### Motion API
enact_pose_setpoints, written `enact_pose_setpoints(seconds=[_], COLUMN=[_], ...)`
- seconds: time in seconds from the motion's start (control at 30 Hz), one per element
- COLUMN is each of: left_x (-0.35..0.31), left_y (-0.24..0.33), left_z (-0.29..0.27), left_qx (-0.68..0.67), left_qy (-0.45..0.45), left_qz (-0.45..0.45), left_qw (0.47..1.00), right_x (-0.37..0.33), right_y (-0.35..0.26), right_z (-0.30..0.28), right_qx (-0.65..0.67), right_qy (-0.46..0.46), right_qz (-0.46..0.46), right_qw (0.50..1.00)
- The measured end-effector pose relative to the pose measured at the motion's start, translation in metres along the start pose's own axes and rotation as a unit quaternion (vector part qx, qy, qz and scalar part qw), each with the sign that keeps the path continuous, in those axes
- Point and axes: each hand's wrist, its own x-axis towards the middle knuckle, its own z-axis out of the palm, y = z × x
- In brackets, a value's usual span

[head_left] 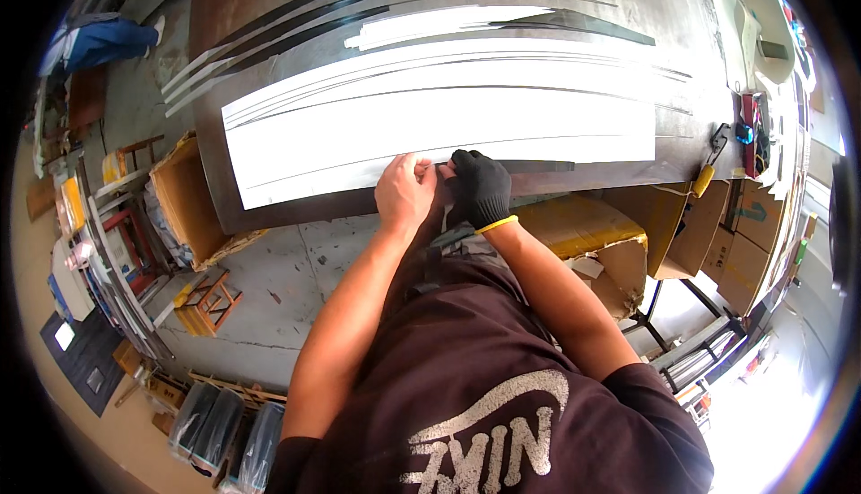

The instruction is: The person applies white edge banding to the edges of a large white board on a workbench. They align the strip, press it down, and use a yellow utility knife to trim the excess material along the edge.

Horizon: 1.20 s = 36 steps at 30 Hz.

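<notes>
My bare left hand (405, 193) is closed in a pinch at the near edge of a long white sheet (296, 162). Close beside it, my right hand (482, 191) wears a black glove with a yellow cuff, its fingers curled in. The two hands' fingertips almost meet; whatever lies between them is too small to make out. Thin dark lines run lengthwise over the white, like edges of narrow strips. Just right of the glove, a dark strip (543, 167) lies along the sheet's near edge.
A dark table (269, 216) carries the sheet. Beyond it lie long black strips (314, 28) and a torn-looking white piece (448, 23). A yellow-handled tool (704, 180) is at the right edge. Cardboard boxes (619, 256) stand under the table; an open carton (188, 198) is left.
</notes>
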Motion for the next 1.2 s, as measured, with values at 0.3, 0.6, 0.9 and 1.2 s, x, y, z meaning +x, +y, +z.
enact_pose_setpoints(seconds=[0.3, 0.6, 0.9, 1.2], left_x=[0.006, 0.013, 0.007, 0.007], left_y=[-0.002, -0.068, -0.075, 0.0], left_z=[0.002, -0.046, -0.075, -0.008], left_qx=[0.003, -0.092, -0.087, -0.025], left_qy=[0.021, 0.006, -0.063, -0.068], left_qz=[0.05, -0.091, -0.039, -0.049], left_qw=[0.999, 0.992, 0.993, 0.996], right_x=[0.005, 0.002, 0.002, 0.001], right_y=[-0.004, -0.002, -0.009, -0.005], right_z=[-0.002, -0.001, -0.004, -0.003], right_qx=[-0.004, -0.024, -0.043, -0.022], right_qy=[0.008, -0.019, -0.032, -0.016], right_qz=[-0.002, 0.012, 0.028, 0.012], right_qw=[1.0, 0.999, 0.998, 1.0])
